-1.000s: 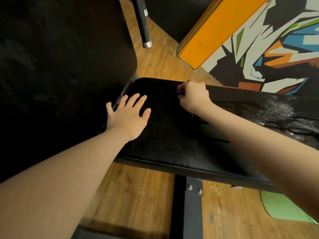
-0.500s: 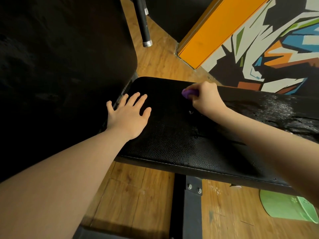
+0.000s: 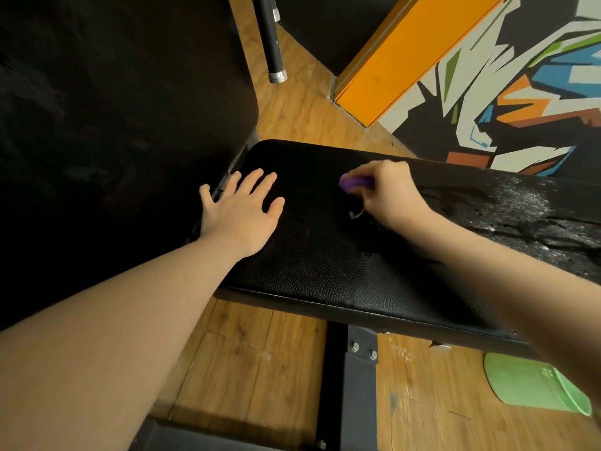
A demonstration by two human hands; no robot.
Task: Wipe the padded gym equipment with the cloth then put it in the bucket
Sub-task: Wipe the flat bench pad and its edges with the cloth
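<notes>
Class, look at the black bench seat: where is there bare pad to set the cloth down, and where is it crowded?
Bare pad lies along the near edge of the seat pad, between the two forearms. The far end is crowded: left hand flat on it, right hand gripping the purple cloth.

On the pad (image 3: 325, 271), the left hand (image 3: 240, 216) lies at nine o'clock of the right hand (image 3: 387, 193); the bucket (image 3: 536, 385) sits on the floor (image 3: 260, 353) at five o'clock.

A single head-worn view is given, aimed forward and steeply down, close over the padded bench seat (image 3: 325, 255) and wooden floor (image 3: 253, 359).
</notes>
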